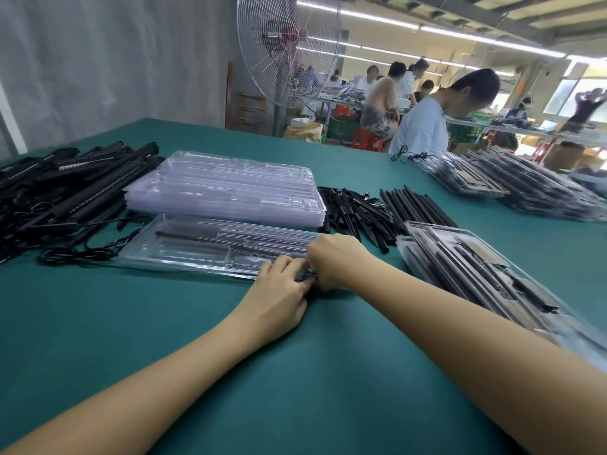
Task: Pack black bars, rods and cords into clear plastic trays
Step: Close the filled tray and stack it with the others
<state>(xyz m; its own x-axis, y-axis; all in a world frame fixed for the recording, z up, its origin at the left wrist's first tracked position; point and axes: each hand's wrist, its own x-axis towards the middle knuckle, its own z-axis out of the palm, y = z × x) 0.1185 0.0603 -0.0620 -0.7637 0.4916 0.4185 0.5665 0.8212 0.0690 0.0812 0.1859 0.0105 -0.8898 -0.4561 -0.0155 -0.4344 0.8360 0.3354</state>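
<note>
1. Clear tray (184,254) lies flat on the green tabletop (230,356), towards the middle, its long side facing the person.
2. One long black rod (197,236) sits in a groove along the tray's far side.
3. At the tray's near right corner, the left hand (282,287) and right hand (335,257) meet, fingers curled, both pinching a small black part (307,275). What the part is cannot be told; it is blurred and mostly covered.
4. Just behind the tray stands a stack of empty trays (230,188).
5. Along the tabletop's left edge lies a heap of black bars (65,185), with coiled cords (82,252) at its near end, just beside the tray's left end.
6. To the right of the stack lie short black pieces (358,211) and next to them a bundle of thin rods (417,205).
7. Filled trays (466,274) are piled beside the right forearm, and more filled trays (525,188) sit near the far right edge.
8. Beyond the table stand a large fan (289,47) and another worker (423,126).
</note>
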